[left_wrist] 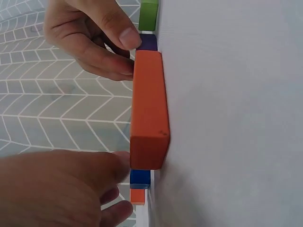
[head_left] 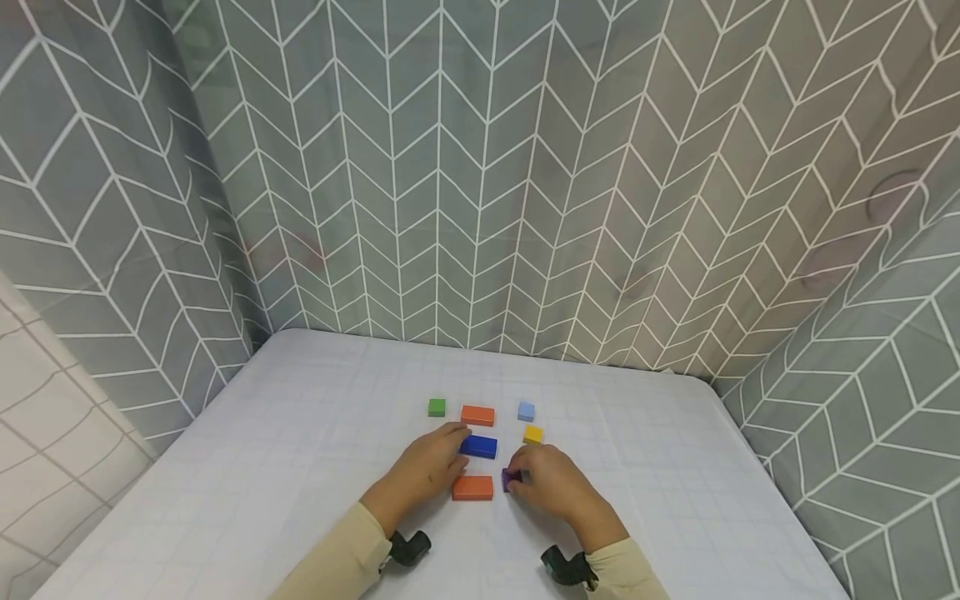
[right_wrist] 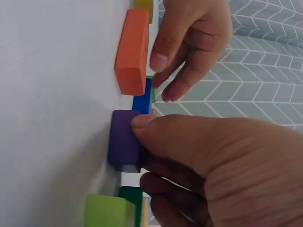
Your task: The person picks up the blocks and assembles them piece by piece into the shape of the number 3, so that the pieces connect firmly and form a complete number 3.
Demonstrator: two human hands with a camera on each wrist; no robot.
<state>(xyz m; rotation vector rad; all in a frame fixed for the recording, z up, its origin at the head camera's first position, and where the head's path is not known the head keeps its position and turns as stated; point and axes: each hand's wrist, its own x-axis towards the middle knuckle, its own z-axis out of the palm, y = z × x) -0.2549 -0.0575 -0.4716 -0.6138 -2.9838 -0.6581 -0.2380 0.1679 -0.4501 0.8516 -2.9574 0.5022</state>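
Observation:
My right hand (head_left: 555,482) pinches a small purple block (right_wrist: 125,140) between thumb and fingers, low on the table. My left hand (head_left: 429,460) hovers at the left end of a dark blue block (head_left: 480,447), its fingers loosely bent. Whether its fingertips touch that block cannot be told. Just below its thumb lies an orange block (head_left: 472,488), the nearest one to me. Farther back, past the blue block, sits another orange block (head_left: 477,415). In the left wrist view, the purple block shows beyond the near orange block's far end.
At the back are a green block (head_left: 437,407) and a light blue block (head_left: 527,411); a yellow block (head_left: 533,434) stands beyond my right hand. The right wrist view adds a lime block (right_wrist: 109,210) and a dark green block (right_wrist: 131,193). Patterned curtains (head_left: 480,167) surround the white table (head_left: 337,375).

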